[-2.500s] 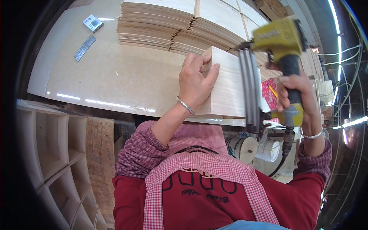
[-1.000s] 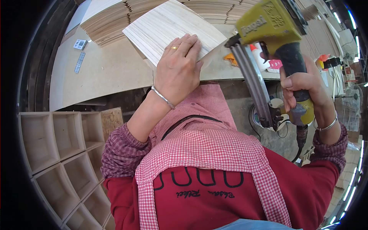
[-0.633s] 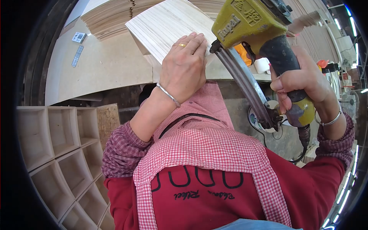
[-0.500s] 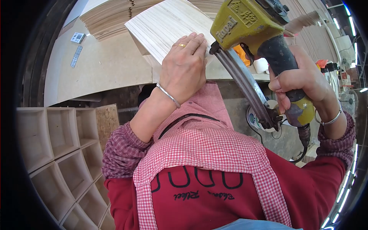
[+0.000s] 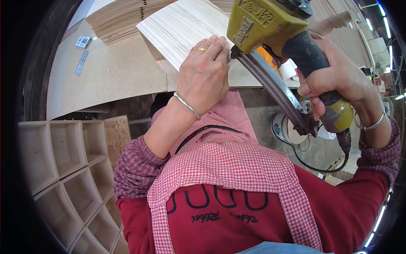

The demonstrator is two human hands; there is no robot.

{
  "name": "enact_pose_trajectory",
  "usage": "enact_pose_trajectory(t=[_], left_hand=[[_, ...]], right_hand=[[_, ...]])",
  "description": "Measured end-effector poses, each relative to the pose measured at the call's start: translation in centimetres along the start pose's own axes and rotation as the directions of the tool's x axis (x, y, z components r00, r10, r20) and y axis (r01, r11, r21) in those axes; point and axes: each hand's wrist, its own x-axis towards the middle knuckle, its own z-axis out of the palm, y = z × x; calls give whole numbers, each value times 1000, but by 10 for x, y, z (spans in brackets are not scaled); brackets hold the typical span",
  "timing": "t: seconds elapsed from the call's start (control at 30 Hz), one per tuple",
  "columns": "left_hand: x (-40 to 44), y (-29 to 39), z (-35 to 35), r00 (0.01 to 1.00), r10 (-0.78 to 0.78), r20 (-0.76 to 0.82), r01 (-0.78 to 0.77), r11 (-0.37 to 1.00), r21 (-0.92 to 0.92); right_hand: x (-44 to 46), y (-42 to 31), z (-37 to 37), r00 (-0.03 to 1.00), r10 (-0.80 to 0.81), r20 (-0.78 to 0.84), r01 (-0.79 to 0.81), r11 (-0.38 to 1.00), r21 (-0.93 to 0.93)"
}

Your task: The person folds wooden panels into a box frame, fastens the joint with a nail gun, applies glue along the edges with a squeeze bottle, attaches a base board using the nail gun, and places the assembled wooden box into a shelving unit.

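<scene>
1. Head view, the only one here. The wooden box (image 5: 182, 27) sits on the table (image 5: 110, 84) in front of the person, pale panel facing up, set at an angle, with a row of stacked boards (image 5: 114, 23) behind it.
2. Left hand (image 5: 204, 70) is flat on that panel near its right-hand edge, fingers straight and pretty much side by side, not pinching anything that shows. Looks like it's steadying the box. Thumb's hidden, so can't say what it's up to.
3. Right hand (image 5: 338, 72) has its fingers wrapped round the black grip of the yellow nail gun (image 5: 266, 25). Can't tell if the trigger is squeezed.
4. Big change: about a second ago the gun was off to the right, well apart from the left hand; now its nose is just beside the left fingertips, at the panel's edge. Touching wood or not? Can't tell.
5. Box and left hand have hardly moved meanwhile, so the work seems down to where that nose sits. Those fingertips look awfully close to it, so a slip there could be nasty.
</scene>
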Motion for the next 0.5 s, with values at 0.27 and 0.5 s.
enact_pose_trajectory(t=[0.27, 0.5], left_hand=[[-2, -1, 1, 997, -33, 73, 32, 999, 12], [-19, -25, -30, 999, -46, 3, 46, 981, -190]], right_hand=[[-1, 2, -4, 999, -26, -34, 25, 999, -29], [-27, 65, -48, 919, -83, -386, 140, 983, 121]])
